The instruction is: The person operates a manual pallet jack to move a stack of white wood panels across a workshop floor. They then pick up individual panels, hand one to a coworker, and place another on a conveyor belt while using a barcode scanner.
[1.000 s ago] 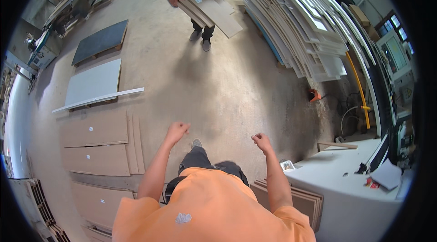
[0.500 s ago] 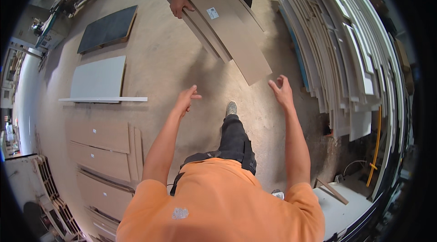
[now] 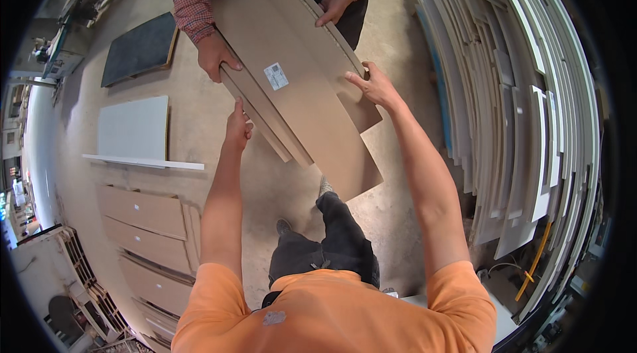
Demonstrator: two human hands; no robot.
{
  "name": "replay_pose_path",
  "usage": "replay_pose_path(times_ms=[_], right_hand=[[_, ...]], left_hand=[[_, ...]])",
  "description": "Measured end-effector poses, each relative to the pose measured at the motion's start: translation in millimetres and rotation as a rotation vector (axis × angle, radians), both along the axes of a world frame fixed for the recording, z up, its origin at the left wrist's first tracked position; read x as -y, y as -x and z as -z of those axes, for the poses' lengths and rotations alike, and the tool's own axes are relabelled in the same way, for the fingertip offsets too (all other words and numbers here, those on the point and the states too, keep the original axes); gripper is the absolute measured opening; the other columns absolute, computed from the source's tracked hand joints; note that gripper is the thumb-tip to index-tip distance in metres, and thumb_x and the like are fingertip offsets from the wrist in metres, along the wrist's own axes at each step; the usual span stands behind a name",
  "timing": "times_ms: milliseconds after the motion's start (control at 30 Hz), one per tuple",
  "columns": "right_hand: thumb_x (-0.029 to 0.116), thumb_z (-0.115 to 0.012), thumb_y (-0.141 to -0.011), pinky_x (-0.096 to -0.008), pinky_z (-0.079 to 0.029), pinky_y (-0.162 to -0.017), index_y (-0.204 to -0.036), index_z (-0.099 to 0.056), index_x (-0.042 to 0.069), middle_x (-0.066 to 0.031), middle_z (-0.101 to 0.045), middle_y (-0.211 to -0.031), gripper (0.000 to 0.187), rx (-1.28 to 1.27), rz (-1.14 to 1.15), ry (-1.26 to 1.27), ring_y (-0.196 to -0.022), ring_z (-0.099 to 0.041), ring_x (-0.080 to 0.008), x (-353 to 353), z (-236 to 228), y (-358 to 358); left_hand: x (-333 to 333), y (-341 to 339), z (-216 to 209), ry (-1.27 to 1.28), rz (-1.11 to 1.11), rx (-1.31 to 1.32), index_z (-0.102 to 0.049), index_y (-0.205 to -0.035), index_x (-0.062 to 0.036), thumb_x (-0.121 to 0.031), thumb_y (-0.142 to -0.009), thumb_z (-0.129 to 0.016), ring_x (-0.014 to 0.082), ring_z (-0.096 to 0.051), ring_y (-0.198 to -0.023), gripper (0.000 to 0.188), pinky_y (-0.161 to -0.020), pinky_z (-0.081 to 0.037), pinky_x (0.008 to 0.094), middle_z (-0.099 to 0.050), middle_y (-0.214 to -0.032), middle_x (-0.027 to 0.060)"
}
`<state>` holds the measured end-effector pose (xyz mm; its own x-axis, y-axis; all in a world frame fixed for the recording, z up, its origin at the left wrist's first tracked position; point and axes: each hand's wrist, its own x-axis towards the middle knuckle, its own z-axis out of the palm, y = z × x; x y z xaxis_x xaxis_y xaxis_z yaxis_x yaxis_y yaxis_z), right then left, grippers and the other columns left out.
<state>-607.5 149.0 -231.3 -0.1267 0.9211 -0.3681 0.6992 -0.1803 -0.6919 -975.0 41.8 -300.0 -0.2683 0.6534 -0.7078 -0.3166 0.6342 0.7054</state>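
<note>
A co-worker in checked sleeves holds a stack of brown boards [image 3: 302, 97], slanting toward me, with a white label [image 3: 276, 76] on the top one. The co-worker's hands [image 3: 216, 58] are on both sides of it. My right hand [image 3: 377, 87] is at the stack's right edge, its thumb over the edge and its fingers round the outer side. Just outside the left edge, my left hand [image 3: 239, 129] has its index finger stretched up and the other fingers partly bent; it holds nothing.
Many boards [image 3: 491, 107] stand on edge along the right. At left lie a dark panel [image 3: 139, 50], a white panel [image 3: 133, 129] with a white strip [image 3: 142, 162] across it, and several brown board stacks [image 3: 142, 210]. My foot [image 3: 325, 185] is under the boards' near end.
The co-worker and the boards have come nearer. Both my hands have moved forward to the sides of the stack, the right one now at its edge.
</note>
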Motion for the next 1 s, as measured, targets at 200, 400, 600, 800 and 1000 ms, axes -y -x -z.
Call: replay_pose_path(times_ms=[200, 400, 600, 800, 1000], right_hand=[[0.067, -0.076, -0.073, -0.0439, -0.054, -0.086, -0.111, -0.064, -0.009, -0.0281, -0.069, -0.107, 0.085, 0.037, 0.200, -0.044, -0.098, -0.070, -0.0371, 1.4, -29.1, 9.9], [0.068, -0.076, -0.070, -0.0436, -0.055, -0.084, -0.105, -0.068, -0.009, -0.0276, -0.071, -0.103, 0.085, 0.220, 0.203, -0.035, -0.093, -0.071, -0.0365, 25.7, -73.7, 6.5], [0.067, -0.076, -0.072, -0.0418, -0.055, -0.085, -0.111, -0.067, -0.011, -0.0273, -0.070, -0.107, 0.087, 0.256, 0.204, -0.023, -0.095, -0.071, -0.0348, 34.1, -102.9, 13.6], [0.065, -0.076, -0.072, -0.0417, -0.054, -0.087, -0.114, -0.067, -0.009, -0.0267, -0.070, -0.109, 0.086, 0.213, 0.270, 0.035, -0.097, -0.071, -0.0332, 62.8, -102.2, -2.2], [0.065, -0.075, -0.073, -0.0420, -0.053, -0.088, -0.113, -0.067, -0.009, -0.0265, -0.070, -0.110, 0.085, 0.244, 0.296, 0.023, -0.099, -0.070, -0.0333, 85.0, -98.9, -9.5]], left_hand=[[16.6, -26.4, -28.5, -0.057, 0.036, -0.017, -0.062, -0.101, -0.0100, -0.057, -0.101, -0.048, 0.0074, -0.036, -0.039, 0.049, -0.034, -0.027, 0.0258, -0.046, -0.058, -0.0040], [38.2, -41.6, -56.4, -0.125, 0.005, 0.043, -0.062, -0.104, -0.0067, -0.052, -0.102, -0.049, 0.0059, -0.039, -0.039, 0.047, -0.033, -0.028, 0.0220, -0.056, -0.065, -0.0020], [43.4, -25.6, -71.8, -0.208, 0.100, 0.208, -0.062, -0.104, -0.0032, -0.047, -0.102, -0.055, 0.0052, -0.039, -0.039, 0.044, -0.033, -0.028, 0.0216, -0.056, -0.065, -0.0014], [65.7, -34.1, -72.9, -0.231, 0.120, 0.207, -0.064, -0.100, -0.0038, -0.047, -0.099, -0.059, 0.0051, -0.038, -0.038, 0.043, -0.033, -0.027, 0.0219, -0.056, -0.064, -0.0020], [80.7, -46.4, -67.6, -0.215, 0.096, 0.229, -0.064, -0.098, -0.0056, -0.047, -0.098, -0.060, 0.0054, -0.037, -0.037, 0.042, -0.032, -0.027, 0.0227, -0.055, -0.063, -0.0030]])
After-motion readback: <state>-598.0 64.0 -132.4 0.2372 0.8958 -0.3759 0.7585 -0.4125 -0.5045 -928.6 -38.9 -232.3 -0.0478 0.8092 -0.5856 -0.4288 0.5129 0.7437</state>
